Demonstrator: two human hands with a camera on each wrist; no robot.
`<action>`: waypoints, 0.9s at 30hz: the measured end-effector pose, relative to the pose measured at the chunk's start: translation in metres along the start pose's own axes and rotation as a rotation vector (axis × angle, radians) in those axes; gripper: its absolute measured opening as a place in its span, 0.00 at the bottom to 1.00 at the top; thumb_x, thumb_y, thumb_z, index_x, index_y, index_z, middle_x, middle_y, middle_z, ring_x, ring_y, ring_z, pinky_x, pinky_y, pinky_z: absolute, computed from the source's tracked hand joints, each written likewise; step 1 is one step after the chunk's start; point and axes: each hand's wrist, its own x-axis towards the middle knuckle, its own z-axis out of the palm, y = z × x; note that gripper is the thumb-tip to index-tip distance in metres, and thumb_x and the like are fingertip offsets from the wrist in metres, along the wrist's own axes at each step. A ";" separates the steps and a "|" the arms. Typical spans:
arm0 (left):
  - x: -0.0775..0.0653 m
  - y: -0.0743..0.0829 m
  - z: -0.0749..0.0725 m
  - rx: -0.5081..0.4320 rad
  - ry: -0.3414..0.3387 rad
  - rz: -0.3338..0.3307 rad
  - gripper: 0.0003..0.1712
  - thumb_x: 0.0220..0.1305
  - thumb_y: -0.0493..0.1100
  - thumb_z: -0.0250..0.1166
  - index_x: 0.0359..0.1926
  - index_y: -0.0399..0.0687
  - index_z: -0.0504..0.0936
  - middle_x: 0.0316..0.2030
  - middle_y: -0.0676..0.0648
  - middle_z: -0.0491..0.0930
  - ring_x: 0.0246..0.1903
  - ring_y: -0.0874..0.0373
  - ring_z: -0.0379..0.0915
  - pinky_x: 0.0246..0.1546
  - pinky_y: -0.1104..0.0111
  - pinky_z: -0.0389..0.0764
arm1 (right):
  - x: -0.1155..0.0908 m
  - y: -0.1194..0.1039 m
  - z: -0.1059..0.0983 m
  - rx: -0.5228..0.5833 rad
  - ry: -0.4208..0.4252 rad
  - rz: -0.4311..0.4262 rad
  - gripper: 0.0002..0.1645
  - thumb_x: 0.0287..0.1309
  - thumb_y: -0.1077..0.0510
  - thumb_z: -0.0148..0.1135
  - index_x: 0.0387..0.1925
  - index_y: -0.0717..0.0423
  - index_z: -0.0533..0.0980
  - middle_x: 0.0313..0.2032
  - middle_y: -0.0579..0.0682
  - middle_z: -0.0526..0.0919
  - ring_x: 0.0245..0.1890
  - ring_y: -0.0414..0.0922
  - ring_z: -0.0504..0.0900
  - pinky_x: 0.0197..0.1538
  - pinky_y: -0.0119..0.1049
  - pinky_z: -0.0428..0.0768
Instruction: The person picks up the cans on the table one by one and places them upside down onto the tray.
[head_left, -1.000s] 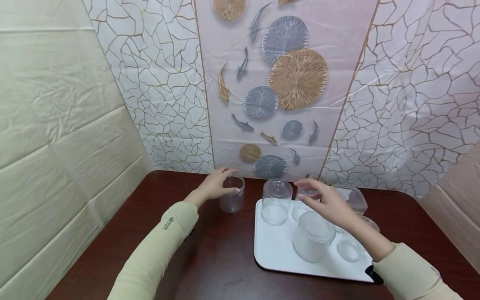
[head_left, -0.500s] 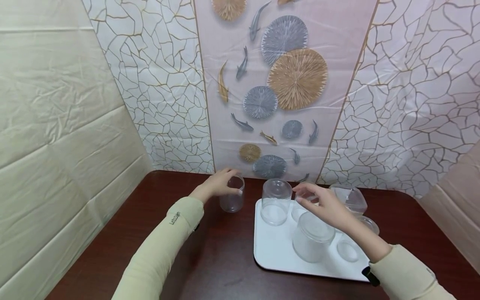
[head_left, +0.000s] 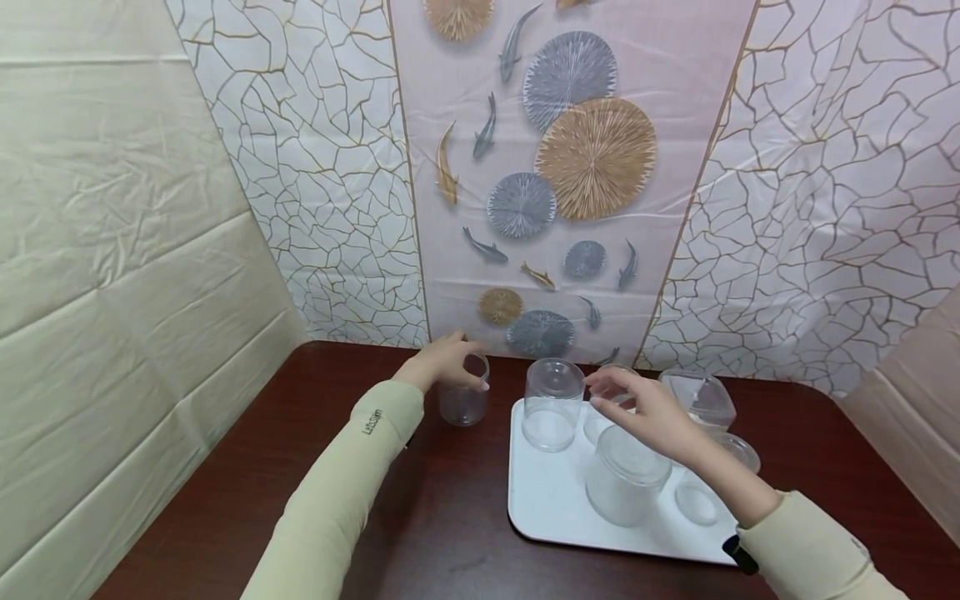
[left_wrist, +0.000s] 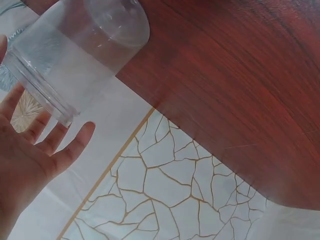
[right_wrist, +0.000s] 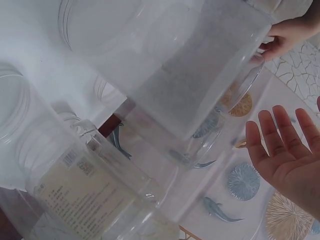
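Observation:
A clear round jar (head_left: 462, 409) stands upright on the dark table, left of the white tray. My left hand (head_left: 444, 367) is over its top, thumb on the near side and fingers behind. In the left wrist view, my left hand's fingers (left_wrist: 52, 140) are spread loosely beside the jar's ridged rim (left_wrist: 45, 92). My right hand (head_left: 654, 410) hovers over the tray with fingers relaxed and holding nothing. Below and around it are several clear jars, including a large round jar (head_left: 627, 479) and another round jar (head_left: 553, 406), both bottom up.
The white tray (head_left: 551, 508) lies on the right part of the table (head_left: 442, 517). A squarish clear container (head_left: 701, 400) stands at its back right. In the right wrist view, one container has a printed label (right_wrist: 82, 200). A patterned cloth wall (head_left: 337, 183) rises behind the table.
My left hand has moved a little rightward, farther over the left jar, which has stayed in place. My right hand has lowered slightly above the tray.

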 end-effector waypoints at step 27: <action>0.011 0.003 0.015 0.163 0.050 -0.080 0.44 0.46 0.61 0.72 0.64 0.58 0.66 0.57 0.45 0.72 0.56 0.43 0.68 0.54 0.53 0.72 | 0.002 -0.007 0.000 0.026 -0.015 -0.040 0.14 0.63 0.59 0.57 0.48 0.61 0.76 0.41 0.51 0.83 0.42 0.49 0.82 0.41 0.38 0.80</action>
